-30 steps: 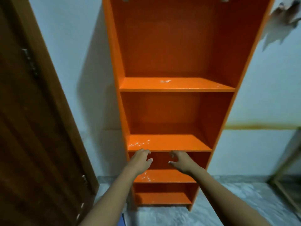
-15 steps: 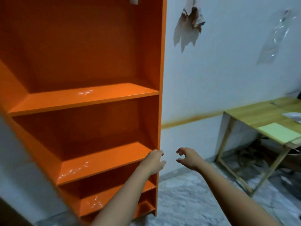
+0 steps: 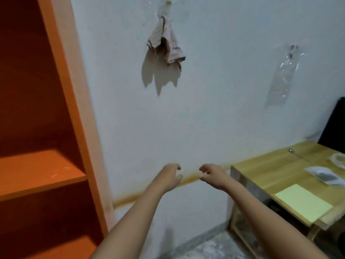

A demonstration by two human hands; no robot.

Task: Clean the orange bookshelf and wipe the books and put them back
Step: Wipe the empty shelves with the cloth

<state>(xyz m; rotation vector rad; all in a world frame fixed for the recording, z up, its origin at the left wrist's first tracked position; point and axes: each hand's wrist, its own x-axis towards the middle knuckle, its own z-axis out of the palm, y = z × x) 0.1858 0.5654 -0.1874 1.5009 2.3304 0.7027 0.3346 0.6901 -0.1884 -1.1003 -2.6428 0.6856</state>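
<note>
- left hand [image 3: 169, 175] and right hand [image 3: 211, 174] stretched out mid-frame, side by side, fingers loosely curled, grip apart, both empty
- orange bookshelf [image 3: 56, 128] far left, cloth [image 3: 165, 43] hanging upper centre

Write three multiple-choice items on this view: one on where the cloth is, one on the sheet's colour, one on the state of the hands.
1. Where is the striped cloth?
A. on the orange shelf
B. hanging on the white wall
C. on the wooden table

2. What colour is the flat sheet on the near end of the wooden table?
A. pale yellow
B. blue
C. red

3. What are the left hand and the right hand doing?
A. both grip a book
B. one presses a rag to a shelf
C. both are empty, fingers loosely curled

Answers: 1 B, it hangs from a hook high on the wall, right of the bookshelf. 2 A, the sheet is light yellow. 3 C, nothing is in either hand.
</note>
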